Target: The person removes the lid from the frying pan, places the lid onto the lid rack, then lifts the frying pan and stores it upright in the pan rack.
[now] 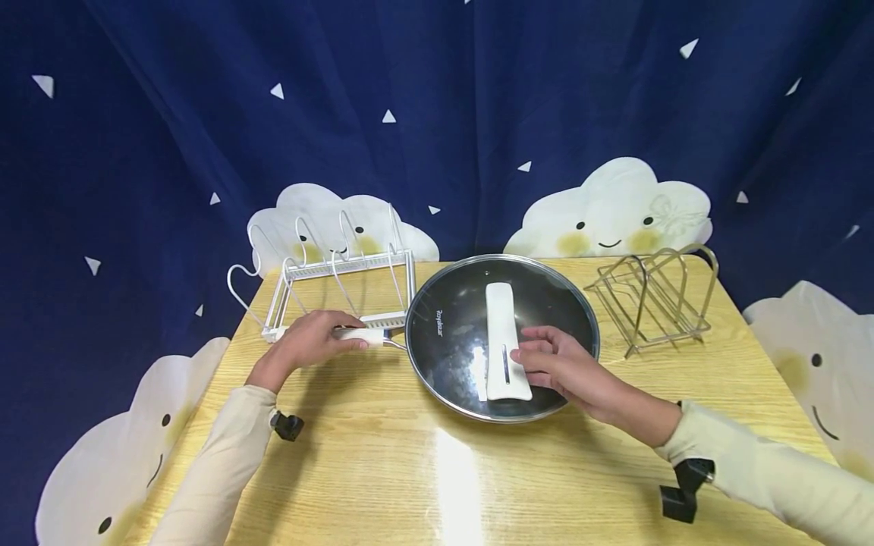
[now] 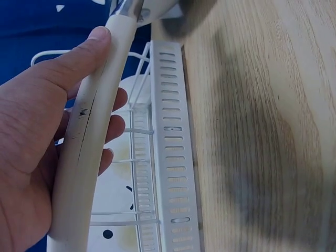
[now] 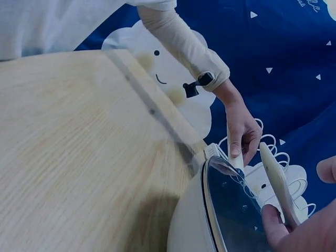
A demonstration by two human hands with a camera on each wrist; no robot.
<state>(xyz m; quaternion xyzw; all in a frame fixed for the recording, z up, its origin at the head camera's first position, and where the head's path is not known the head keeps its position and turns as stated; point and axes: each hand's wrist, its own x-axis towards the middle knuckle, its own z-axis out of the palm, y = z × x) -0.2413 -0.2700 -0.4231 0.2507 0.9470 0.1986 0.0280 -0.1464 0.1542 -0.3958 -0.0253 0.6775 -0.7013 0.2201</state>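
While the left hand (image 1: 317,339) curls round the pan handle (image 1: 370,336), we note the right hand (image 1: 563,369), fingers loosely parted, thumb at the lid handle (image 1: 501,326). The pan (image 3: 185,226) (lid (image 1: 447,353) on) sits between 2 racks: white rack (image 1: 410,277) left, metal rack (image 1: 643,292) right.

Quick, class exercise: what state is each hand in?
Left hand: closed, holding the pan handle.
Right hand: at the lid handle; grip cannot be told.
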